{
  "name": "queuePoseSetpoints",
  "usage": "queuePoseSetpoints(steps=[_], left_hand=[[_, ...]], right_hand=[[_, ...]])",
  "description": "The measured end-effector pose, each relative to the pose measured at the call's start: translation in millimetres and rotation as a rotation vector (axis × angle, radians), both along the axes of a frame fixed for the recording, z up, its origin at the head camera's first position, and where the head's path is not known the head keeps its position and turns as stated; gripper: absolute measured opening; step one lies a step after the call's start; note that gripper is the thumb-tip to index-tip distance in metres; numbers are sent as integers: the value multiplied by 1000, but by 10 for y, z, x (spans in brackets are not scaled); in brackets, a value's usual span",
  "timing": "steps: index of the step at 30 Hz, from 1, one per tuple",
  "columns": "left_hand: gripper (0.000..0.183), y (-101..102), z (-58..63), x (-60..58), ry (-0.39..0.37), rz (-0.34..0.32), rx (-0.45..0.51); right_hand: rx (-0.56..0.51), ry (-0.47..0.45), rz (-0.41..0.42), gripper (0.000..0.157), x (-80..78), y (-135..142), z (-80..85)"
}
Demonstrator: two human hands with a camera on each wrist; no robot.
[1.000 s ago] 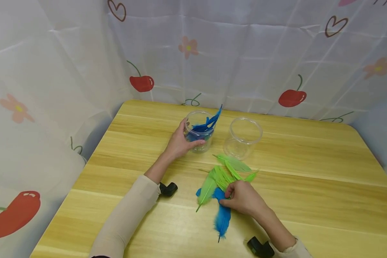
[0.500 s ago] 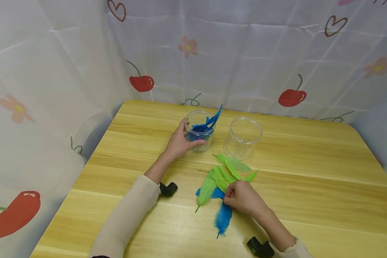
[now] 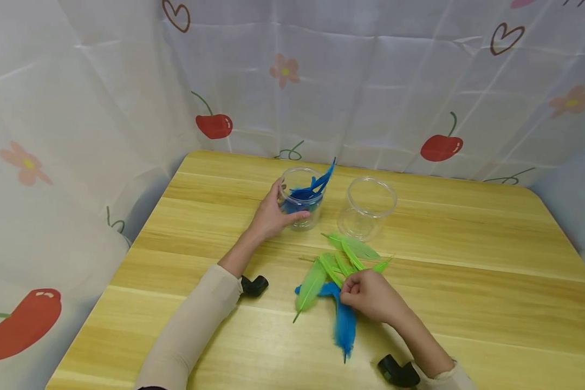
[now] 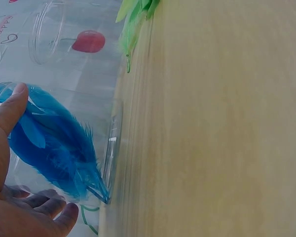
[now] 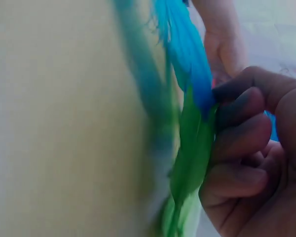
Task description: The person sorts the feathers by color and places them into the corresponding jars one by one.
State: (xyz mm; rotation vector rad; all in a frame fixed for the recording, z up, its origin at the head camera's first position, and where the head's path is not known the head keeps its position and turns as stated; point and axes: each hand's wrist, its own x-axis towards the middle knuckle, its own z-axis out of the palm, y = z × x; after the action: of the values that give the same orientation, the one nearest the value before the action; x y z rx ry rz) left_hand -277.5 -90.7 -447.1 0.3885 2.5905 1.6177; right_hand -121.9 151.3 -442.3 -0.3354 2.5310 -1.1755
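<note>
My left hand (image 3: 270,216) holds a clear plastic jar (image 3: 316,216) from its left side, thumb across the front and fingers behind. Blue feathers (image 4: 59,143) fill the jar, and some tips poke above its rim. My right hand (image 3: 372,298), fingers curled, pinches one end of a blue feather (image 3: 345,327) over the table. Another blue piece (image 3: 325,290) shows just left of that hand, partly under a green feather (image 3: 312,287). In the right wrist view a green feather (image 5: 190,158) overlaps the blue one beside my fingers.
A second clear jar (image 3: 368,214) stands right of the held one. Several green feathers (image 3: 353,249) lie spread in front of it on the wooden table (image 3: 468,303). A black fitting (image 3: 255,286) sits at the left wrist, another (image 3: 397,372) at the right. A printed curtain (image 3: 370,97) hangs behind.
The blue feather at my right hand has swung its lower end to the right, and the fingers have closed in on it. Nearby green feathers shifted slightly. My left hand and the jar have stayed put.
</note>
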Motion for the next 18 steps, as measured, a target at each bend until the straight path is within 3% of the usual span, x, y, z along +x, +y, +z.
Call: queuePoseSetpoints(steps=[8, 18], left_hand=[[109, 2, -3, -1, 4, -1, -1], [109, 0, 15, 3, -12, 0, 1]], right_hand=[[-188, -113, 25, 12, -28, 108, 130], [-208, -95, 16, 13, -41, 181, 203]])
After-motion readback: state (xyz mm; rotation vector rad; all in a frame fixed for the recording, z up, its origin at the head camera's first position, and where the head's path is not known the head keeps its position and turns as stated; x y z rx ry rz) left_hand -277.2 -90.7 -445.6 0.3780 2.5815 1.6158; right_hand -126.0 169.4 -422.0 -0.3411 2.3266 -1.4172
